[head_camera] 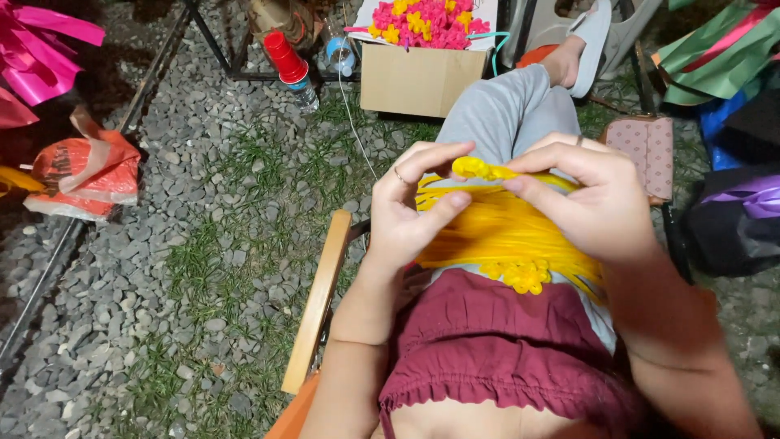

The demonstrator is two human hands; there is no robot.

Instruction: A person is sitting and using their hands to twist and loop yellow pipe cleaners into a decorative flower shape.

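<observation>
My left hand point(410, 203) and my right hand point(589, 195) meet above my lap and pinch a small yellow twisted flower piece point(478, 169) between their fingertips. A bundle of yellow strips point(504, 232) lies across my lap under the hands. A finished yellow flower point(524, 275) rests on the bundle near my maroon top. My left hand wears a ring.
A cardboard box point(414, 77) holding pink and yellow flowers stands ahead on gravel and grass. A bottle capped with a red cup point(292, 69), an orange plastic bag point(85, 175), pink ribbon at left, green and purple material at right. A wooden chair arm point(321, 297) is beside me.
</observation>
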